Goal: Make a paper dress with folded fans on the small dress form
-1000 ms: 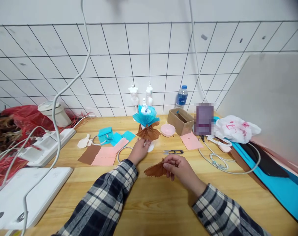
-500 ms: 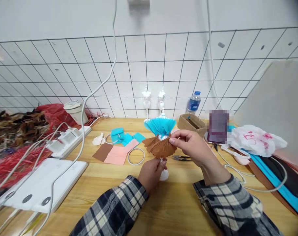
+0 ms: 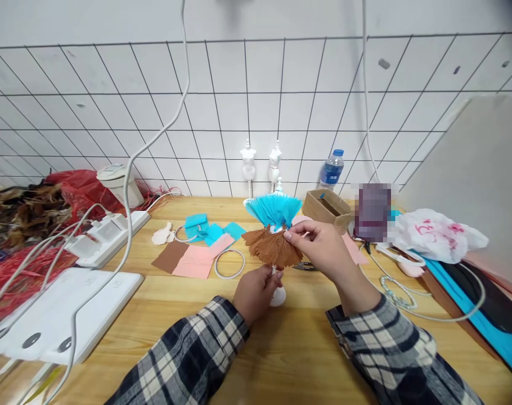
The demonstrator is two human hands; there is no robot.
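Note:
My left hand (image 3: 258,292) is closed round the thin stem of a small white mannequin stand, whose round base (image 3: 278,296) shows just below the fingers. On the mannequin sits a pleated brown crepe-paper skirt (image 3: 269,247), fanned out with a jagged hem. Above it a turquoise pleated paper piece (image 3: 275,209) flares upward, hiding most of the white body. With thumb and forefinger, my right hand (image 3: 317,244) pinches the brown skirt's upper edge at the waist. Dark thread snips (image 3: 305,266) lie partly hidden behind the skirt and right hand.
Two white mini mannequins (image 3: 248,163) stand at the wall. Left are pink paper (image 3: 197,260), turquoise paper (image 3: 196,226), a ring (image 3: 229,264), a power strip (image 3: 106,239) and a white scale (image 3: 66,309). Right are a cardboard box (image 3: 327,208), bottle (image 3: 332,169) and plastic bag (image 3: 441,233).
The brown skirt now hangs more evenly spread, and my right fingers have shifted slightly left along its waist. My left hand keeps its hold. The whole view has tilted a little.

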